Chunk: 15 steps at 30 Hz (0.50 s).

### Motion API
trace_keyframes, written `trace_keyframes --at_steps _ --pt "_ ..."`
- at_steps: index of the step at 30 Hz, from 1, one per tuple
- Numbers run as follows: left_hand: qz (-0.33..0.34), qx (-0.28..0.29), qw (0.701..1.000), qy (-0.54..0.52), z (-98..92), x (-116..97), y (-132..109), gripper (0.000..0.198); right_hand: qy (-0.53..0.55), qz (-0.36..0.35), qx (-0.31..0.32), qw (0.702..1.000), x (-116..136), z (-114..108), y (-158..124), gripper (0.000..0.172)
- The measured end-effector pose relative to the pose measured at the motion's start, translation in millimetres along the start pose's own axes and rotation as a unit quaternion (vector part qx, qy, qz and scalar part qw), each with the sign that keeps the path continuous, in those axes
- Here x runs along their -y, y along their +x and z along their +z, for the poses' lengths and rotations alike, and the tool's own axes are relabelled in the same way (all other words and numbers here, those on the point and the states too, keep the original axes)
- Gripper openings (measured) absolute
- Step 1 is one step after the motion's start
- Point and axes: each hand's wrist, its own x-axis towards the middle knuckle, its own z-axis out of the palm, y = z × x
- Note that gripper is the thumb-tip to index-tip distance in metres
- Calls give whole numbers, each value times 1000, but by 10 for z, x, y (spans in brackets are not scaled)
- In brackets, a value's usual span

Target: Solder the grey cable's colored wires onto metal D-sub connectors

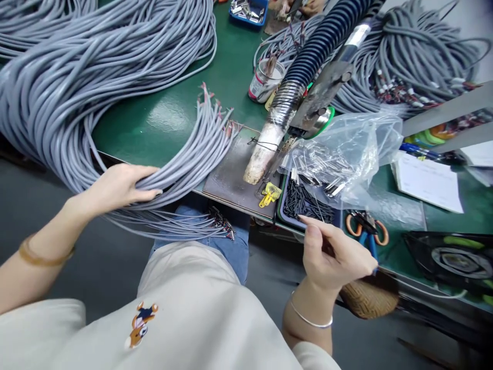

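Observation:
My left hand (121, 186) lies over a thick bundle of grey cables (181, 169) at the table's front edge, fingers curled round several strands. The cables' stripped ends (215, 110) fan out over the green table. Other cable ends with small dark terminals (223, 226) hang over my lap. My right hand (333, 254) is closed in a pinch beside a tray of small black sleeves (304, 203); a thin wire or pin seems to show at the fingertips, too small to name.
A corrugated hose with a worn nozzle (269, 149) hangs over a metal plate (231, 177). A clear plastic bag of small metal parts (342, 154), orange-handled pliers (365, 231), papers (427, 180), a jar (265, 79), a blue bin (248, 13) and more cable coils (416, 61) crowd the table.

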Motion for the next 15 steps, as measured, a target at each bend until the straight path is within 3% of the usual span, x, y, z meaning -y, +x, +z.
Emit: trace_keyframes --at_steps 4,9,12,15 --pt "29 -69 993 96 234 134 -428 53 -7 -3 3 1000 14 12 47 15" --pt "52 -147 977 146 391 168 -605 49 -20 6 5 1000 -6 44 70 18" --pt "75 -244 955 150 461 -90 -536 42 -14 14 8 1000 0 91 77 21" --pt "105 -322 936 95 596 -586 -207 17 -6 15 1 1000 48 127 99 21"
